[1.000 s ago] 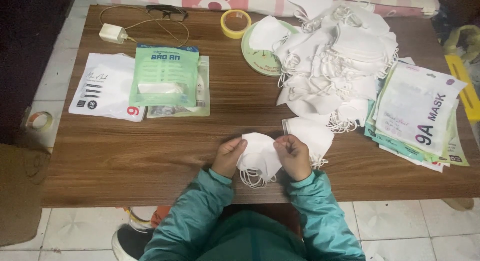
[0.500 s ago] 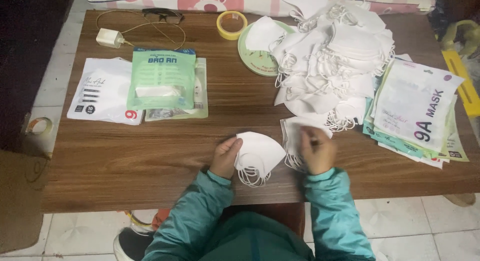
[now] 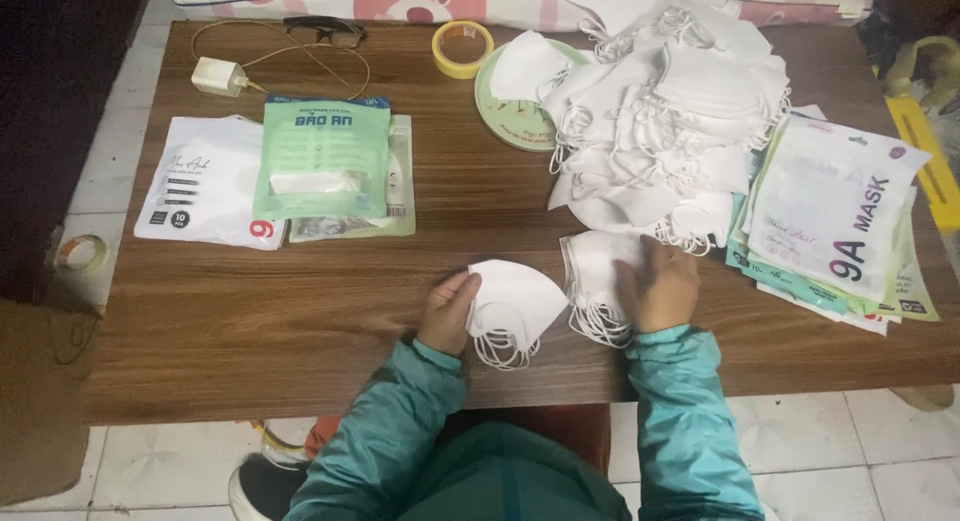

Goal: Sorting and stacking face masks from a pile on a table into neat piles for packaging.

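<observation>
Wood-grain table (image 3: 300, 311) | left hand (image 3: 447, 313): folded white mask (image 3: 515, 303) | right hand (image 3: 660, 286): mask stack (image 3: 598, 271)

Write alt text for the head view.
A person at a wooden table holds a folded white mask in the left hand while the right hand rests on a small mask stack, below a large mask pile.

One head-worn camera looks steeply down from above the seated person at six o'clock, facing twelve o'clock across the whole wooden table (image 3: 300, 321), moderately near, floor tiles showing at nine and six o'clock.
</observation>
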